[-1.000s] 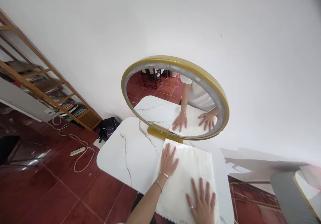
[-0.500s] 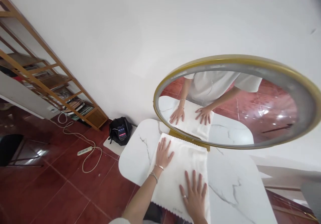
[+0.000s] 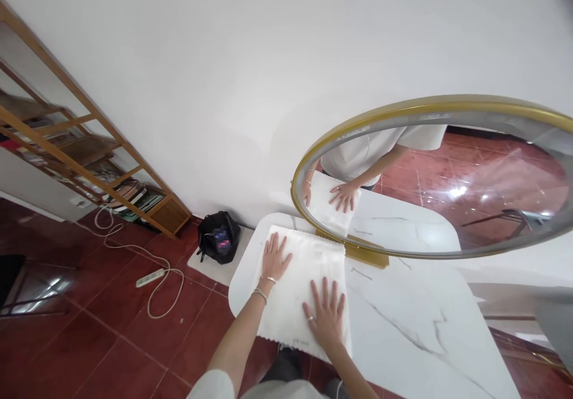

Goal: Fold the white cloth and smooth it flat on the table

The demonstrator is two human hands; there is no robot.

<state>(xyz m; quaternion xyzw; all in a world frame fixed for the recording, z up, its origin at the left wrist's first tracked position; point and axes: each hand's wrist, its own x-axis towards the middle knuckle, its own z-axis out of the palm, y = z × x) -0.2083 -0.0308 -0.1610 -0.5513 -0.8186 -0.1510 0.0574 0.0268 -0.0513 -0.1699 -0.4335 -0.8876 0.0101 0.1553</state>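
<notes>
A white cloth (image 3: 298,294) with scalloped edges lies spread over the left part of a white, marble-patterned table (image 3: 403,327), its near edge reaching the table's front. Flat on the cloth's upper left rests my left hand (image 3: 274,259), fingers extended, with bracelets at the wrist. My right hand (image 3: 327,318), a ring on one finger, presses on the cloth's lower right with fingers spread. Behind the cloth stands an oval, gold-framed mirror (image 3: 430,208) on a gold base (image 3: 367,253). Both hands and the cloth are reflected in it.
At left, a wooden shelf rack (image 3: 129,166) holding books leans along the white wall (image 3: 215,89). A black bag (image 3: 218,235) sits beyond the table's left corner. A power strip (image 3: 150,278) with a looping cable lies on the red tiled floor (image 3: 111,339).
The cloth has slid left across the table with both hands lying on it, uncovering more of the mirror's base. The camera view has also shifted slightly.
</notes>
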